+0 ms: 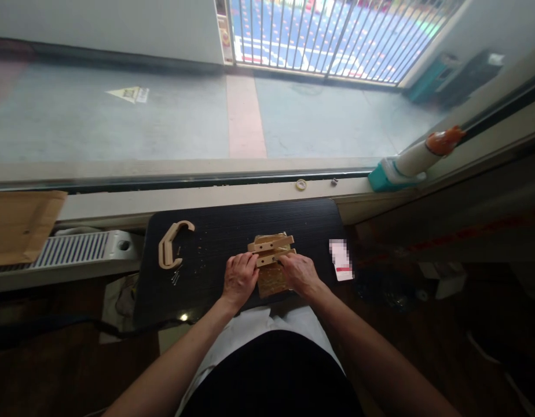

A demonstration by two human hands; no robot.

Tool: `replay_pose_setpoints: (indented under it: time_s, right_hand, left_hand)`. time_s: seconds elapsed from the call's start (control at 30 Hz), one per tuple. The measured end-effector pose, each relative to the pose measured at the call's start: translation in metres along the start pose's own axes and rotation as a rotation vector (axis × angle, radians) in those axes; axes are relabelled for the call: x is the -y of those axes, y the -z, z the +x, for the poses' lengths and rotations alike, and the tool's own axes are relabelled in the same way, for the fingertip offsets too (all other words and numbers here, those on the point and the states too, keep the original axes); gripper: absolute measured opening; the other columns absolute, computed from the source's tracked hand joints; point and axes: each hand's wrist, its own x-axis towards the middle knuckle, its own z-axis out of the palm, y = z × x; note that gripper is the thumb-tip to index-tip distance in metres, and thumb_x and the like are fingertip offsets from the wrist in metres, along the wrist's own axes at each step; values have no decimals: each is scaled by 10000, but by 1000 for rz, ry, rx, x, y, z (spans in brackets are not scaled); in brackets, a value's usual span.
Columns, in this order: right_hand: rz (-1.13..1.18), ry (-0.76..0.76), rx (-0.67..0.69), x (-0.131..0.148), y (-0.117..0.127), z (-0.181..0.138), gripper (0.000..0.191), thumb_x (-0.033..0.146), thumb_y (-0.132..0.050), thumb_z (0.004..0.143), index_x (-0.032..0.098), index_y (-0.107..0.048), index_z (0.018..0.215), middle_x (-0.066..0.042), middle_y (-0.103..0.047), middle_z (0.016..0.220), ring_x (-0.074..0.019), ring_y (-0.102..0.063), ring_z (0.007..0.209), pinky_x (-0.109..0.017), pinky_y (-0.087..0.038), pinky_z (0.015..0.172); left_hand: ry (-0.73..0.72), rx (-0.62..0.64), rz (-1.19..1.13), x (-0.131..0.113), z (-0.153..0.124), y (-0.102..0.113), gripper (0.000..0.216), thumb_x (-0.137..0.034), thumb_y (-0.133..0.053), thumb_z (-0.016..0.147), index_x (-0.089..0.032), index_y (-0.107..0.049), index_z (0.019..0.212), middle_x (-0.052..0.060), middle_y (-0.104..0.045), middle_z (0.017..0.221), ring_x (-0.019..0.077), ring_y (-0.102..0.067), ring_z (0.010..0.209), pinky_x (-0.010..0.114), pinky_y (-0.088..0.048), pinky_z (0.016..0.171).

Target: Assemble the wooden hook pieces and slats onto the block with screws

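A small wooden assembly (pixel 271 250) of pale strips lies on a brown perforated board (pixel 271 282) in the middle of a small black table (pixel 215 231). My left hand (pixel 239 278) pinches the left end of the near wooden strip, fingers closed. My right hand (pixel 299 272) grips the strip's right end, fingers curled on it. A curved wooden handle-shaped piece (pixel 171 245) lies apart at the table's left, with a few thin metal pins (pixel 176 275) beside it.
A white and red card (pixel 341 262) lies at the table's right edge. A window sill (pixel 250 191) runs behind the table, holding a tape roll (pixel 301 185) and a white, teal and orange tool (pixel 413 162). A radiator grille (pixel 72 249) and cardboard (pixel 19 223) stand left.
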Motion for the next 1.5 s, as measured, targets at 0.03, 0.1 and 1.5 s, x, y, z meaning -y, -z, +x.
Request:
replay_pose_setpoints:
  time_s: [0.03, 0.1, 1.5]
  right_hand:
    - [-4, 6, 2, 1, 1, 3, 275, 197, -381, 886, 217, -634, 994, -63, -670, 970, -150, -602, 874, -244, -426, 751]
    - [-23, 11, 6, 3, 3, 9, 272, 183, -395, 877, 207, -652, 964, -74, -676, 963, -157, -608, 876, -241, -434, 742]
    - [-278, 240, 145, 13, 21, 31, 269, 130, -416, 861, 126, -680, 912, -143, -686, 903, -199, -647, 861, -251, -469, 733]
  left_hand:
    - [-65, 0, -6, -2, 1, 2, 268, -190, -493, 813, -187, -573, 1068, 82, -606, 1085, 229, -508, 1031, 380, -339, 915]
    - [-158, 23, -10, -7, 3, 3, 210, -165, -481, 816, -185, -597, 990, 76, -612, 1066, 221, -507, 1028, 378, -342, 916]
    - [4, 281, 60, -15, 27, -14, 251, -122, -397, 861, -144, -647, 840, 118, -637, 909, 231, -559, 870, 436, -319, 830]
